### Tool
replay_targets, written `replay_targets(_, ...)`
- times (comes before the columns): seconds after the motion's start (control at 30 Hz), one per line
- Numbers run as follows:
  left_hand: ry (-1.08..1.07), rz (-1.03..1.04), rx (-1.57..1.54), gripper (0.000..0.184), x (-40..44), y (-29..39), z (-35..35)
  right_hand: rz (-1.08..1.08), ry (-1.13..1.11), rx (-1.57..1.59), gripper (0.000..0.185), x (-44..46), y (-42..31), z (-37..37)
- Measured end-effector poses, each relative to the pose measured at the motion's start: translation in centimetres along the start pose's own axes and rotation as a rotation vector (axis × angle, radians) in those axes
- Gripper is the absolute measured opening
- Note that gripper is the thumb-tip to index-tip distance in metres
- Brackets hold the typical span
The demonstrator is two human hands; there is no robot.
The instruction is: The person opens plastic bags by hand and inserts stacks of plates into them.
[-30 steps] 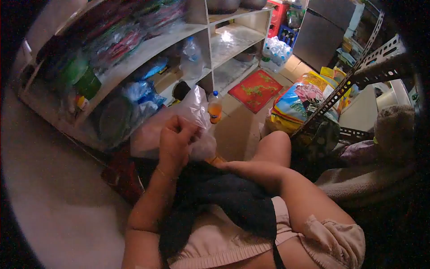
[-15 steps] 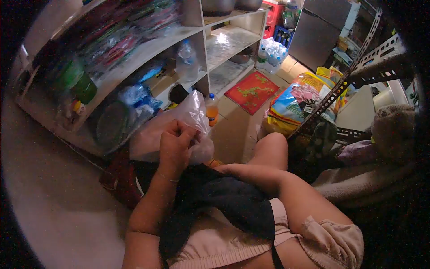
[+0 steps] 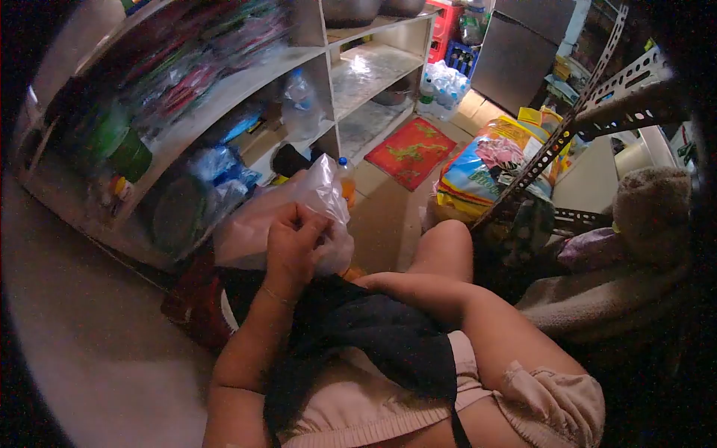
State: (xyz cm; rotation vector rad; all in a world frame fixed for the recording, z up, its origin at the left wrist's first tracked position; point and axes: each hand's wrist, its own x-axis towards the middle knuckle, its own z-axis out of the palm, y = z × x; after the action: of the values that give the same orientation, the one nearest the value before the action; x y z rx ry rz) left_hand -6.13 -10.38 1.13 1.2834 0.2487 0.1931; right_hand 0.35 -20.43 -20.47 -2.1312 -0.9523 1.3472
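Observation:
My left hand (image 3: 293,237) is closed, thumb and fingers pinching a thin, pale plastic bag (image 3: 323,183). The bag is crumpled, with shiny folds rising above the hand and one part spreading left behind my wrist. My right hand does not show; the bag and the black cloth (image 3: 366,313) on my lap cover the space around it. Just behind the bag stands a bottle of orange drink (image 3: 347,183) with a blue cap, partly covered by it.
A shelf unit (image 3: 336,75) at left and back holds packets, a clear bottle (image 3: 299,104) and a green container (image 3: 131,153). A red mat (image 3: 411,151) lies on the floor. A colourful sack (image 3: 478,175) stands beside a perforated metal rack (image 3: 530,164) at right.
The view has shifted slightly, so the shelves and mat sit a little further left. The bag's upper fold covers more of the orange bottle. My left hand keeps its pinch.

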Motion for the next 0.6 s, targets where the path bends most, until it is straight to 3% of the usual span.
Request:
replay_targets(0.3, -0.057, 0.061, -0.008, 0.02, 1.1, -0.8, 3.0, -0.005, 0.017, -0.008, 0.039, -0.9, 0.8, -1.2)
replay_targets(0.6, -0.058, 0.03, 0.113, 0.012, 1.3, -2.0, 1.9, -0.01, -0.017, -0.012, 0.038, -0.5, 1.4, -1.1)
